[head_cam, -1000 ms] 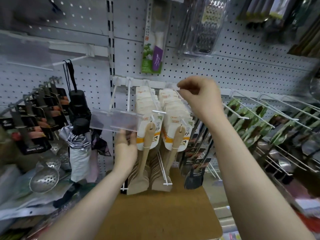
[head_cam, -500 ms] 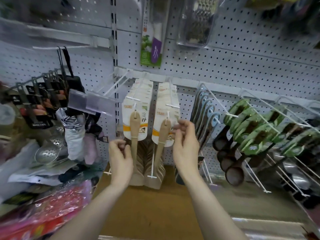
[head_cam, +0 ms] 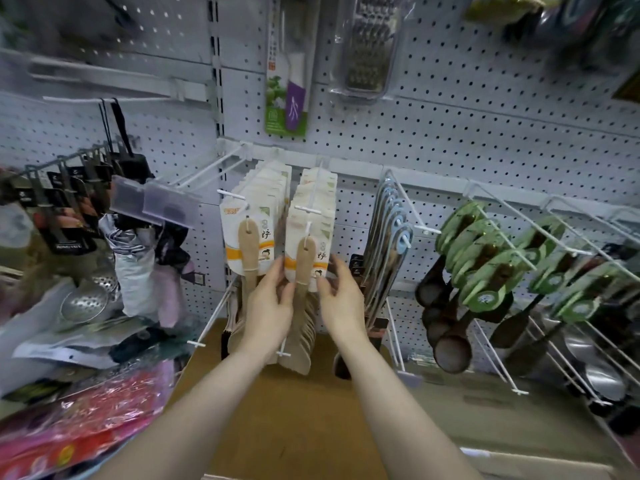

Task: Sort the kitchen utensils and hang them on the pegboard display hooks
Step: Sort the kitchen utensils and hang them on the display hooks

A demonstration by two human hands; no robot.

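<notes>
I have my left hand (head_cam: pixel 268 308) and right hand (head_cam: pixel 341 303), fingers loosely spread, touching opposite sides of the wooden spatula stack (head_cam: pixel 306 259).

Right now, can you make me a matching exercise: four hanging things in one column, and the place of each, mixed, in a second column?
1 grater
2 front wooden spatula
3 folded umbrella
4 green-carded ladles

A far right
B between left hand and right hand
C top, in clear pack
D left of both hands

Pairs: 1-C, 2-B, 3-D, 4-A
</notes>
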